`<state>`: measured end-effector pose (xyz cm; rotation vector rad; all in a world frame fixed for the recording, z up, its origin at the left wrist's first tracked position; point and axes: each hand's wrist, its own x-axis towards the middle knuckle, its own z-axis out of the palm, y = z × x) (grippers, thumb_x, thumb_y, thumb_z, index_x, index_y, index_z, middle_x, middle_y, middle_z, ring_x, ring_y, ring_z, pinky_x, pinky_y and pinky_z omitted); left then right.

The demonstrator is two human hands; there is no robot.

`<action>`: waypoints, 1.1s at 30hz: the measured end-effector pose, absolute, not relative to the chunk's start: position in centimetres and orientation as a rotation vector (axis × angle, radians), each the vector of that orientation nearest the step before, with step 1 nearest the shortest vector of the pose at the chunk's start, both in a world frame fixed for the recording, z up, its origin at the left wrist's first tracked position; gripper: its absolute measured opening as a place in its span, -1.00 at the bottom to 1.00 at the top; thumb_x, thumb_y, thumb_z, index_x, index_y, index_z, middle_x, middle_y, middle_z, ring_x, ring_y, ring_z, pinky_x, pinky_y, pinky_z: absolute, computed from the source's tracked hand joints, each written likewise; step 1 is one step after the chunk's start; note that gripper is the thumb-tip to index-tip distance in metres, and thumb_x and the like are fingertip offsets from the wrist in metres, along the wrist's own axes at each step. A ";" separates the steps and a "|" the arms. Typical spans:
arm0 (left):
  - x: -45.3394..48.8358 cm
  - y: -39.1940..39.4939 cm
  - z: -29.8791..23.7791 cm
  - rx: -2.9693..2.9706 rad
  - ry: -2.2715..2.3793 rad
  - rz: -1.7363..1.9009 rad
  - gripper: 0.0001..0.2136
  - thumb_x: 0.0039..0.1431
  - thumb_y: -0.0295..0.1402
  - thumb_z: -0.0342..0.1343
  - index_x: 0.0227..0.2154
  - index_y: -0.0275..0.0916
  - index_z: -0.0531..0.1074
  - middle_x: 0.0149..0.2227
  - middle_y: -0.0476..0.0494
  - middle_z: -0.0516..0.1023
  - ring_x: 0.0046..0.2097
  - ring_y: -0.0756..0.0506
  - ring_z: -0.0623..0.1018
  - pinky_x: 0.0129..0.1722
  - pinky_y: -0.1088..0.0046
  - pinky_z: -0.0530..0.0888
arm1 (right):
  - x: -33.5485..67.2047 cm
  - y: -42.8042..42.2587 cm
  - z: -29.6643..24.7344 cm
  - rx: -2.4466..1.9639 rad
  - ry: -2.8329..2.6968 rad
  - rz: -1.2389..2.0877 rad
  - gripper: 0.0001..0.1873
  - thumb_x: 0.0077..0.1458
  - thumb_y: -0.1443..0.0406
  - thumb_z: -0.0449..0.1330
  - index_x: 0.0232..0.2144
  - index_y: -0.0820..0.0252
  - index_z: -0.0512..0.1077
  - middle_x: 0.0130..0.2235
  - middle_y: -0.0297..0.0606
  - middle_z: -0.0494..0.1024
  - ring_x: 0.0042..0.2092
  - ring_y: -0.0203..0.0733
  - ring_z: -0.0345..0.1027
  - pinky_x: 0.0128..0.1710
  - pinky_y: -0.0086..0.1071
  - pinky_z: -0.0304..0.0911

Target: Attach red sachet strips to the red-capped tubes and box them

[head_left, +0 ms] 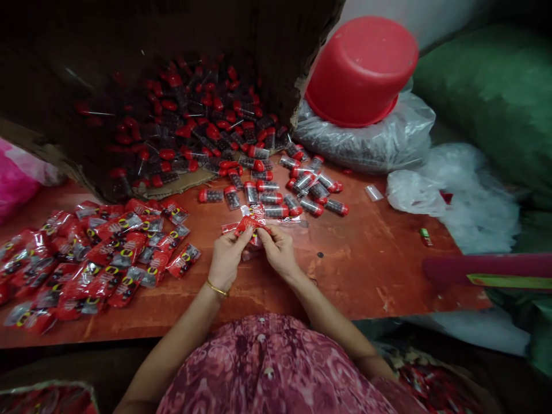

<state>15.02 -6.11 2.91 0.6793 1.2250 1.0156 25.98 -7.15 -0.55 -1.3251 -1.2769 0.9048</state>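
Observation:
Between my two hands is a small red printed plastic packet point(254, 217), pinched at its near edge above the table. My left hand point(227, 257), with a gold bangle at the wrist, closes thumb and fingers on one side of it. On the other side, my right hand point(278, 248) grips it the same way. More flat red packaging shows under and around the fingers, partly hidden. Just beyond lie several clear tubes with red caps point(271, 198), filled with dark round pieces. Left of my hands is a heap of filled red packets point(125, 247).
A tipped cardboard box point(276, 52) spills many red-capped tubes onto the red table point(366, 264). Back right, a red tub point(362, 69) rests upside down on a clear bag point(362, 144) of dark pieces. Crumpled plastic bags point(466, 190) and a purple bar point(487, 269) are at right.

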 end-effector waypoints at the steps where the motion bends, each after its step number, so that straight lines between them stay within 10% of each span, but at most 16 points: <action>1: 15.0 -5.9 2.8 0.661 1.257 1.053 -0.63 -0.36 -0.07 0.32 -0.64 -0.32 0.46 -0.66 -0.01 0.45 -0.61 0.10 0.34 -0.62 0.61 0.25 | 26.3 -6.6 -0.6 -1.366 -1.353 0.859 -0.63 0.16 0.08 -0.05 -0.49 0.13 0.42 -0.54 -0.36 0.37 -0.46 -0.26 0.22 -0.43 -0.39 0.19; 7: 14.7 -5.1 2.5 0.568 1.295 1.039 -0.56 -0.46 -0.04 0.35 -0.63 -0.33 0.42 -0.67 0.01 0.42 -0.63 0.09 0.38 -0.66 0.63 0.25 | 29.8 -3.1 -0.6 -1.865 -1.887 0.182 -0.64 0.12 0.13 0.06 -0.14 0.21 0.44 -0.11 0.01 0.44 -0.09 0.05 0.24 -0.13 -0.13 0.15; 14: 14.6 -5.6 2.7 0.465 1.172 0.913 -0.64 -0.29 -0.14 0.34 -0.57 -0.32 0.40 -0.64 0.01 0.46 -0.60 0.09 0.45 -0.61 0.66 0.34 | 35.8 -8.2 -2.3 -1.636 -2.101 0.047 -0.68 0.01 0.33 0.04 -0.16 0.16 0.42 0.02 -0.14 0.40 0.07 -0.01 0.18 0.04 -0.10 0.07; 21: 15.4 -6.2 2.4 0.385 1.067 0.865 -0.75 -0.21 -0.33 0.34 -0.56 -0.31 0.35 -0.50 -0.03 0.55 -0.48 0.04 0.53 -0.43 0.54 0.49 | 35.8 -9.7 -3.2 -1.944 -1.852 -0.093 -0.42 0.04 0.03 0.08 0.03 0.26 0.28 -0.03 0.05 0.41 -0.07 0.09 0.26 -0.13 -0.09 0.19; 27: 15.3 -6.4 2.3 0.383 1.180 0.875 -0.75 -0.25 -0.31 0.36 -0.58 -0.34 0.41 -0.59 -0.01 0.52 -0.57 0.09 0.47 -0.55 0.63 0.42 | 35.3 -8.5 -3.8 -2.041 -1.856 -0.051 -0.59 0.13 0.20 -0.02 -0.06 0.34 0.36 -0.11 0.10 0.47 -0.19 0.05 0.29 -0.22 -0.12 0.19; 33: 15.4 -6.2 2.2 0.421 1.137 0.856 -0.62 -0.37 -0.14 0.37 -0.56 -0.33 0.43 -0.58 -0.04 0.54 -0.58 0.07 0.47 -0.61 0.64 0.36 | 34.7 -10.5 -2.1 -1.712 -1.367 0.555 -0.65 0.16 0.14 -0.07 -0.21 0.21 0.39 -0.47 -0.24 0.47 -0.51 -0.21 0.29 -0.48 -0.32 0.25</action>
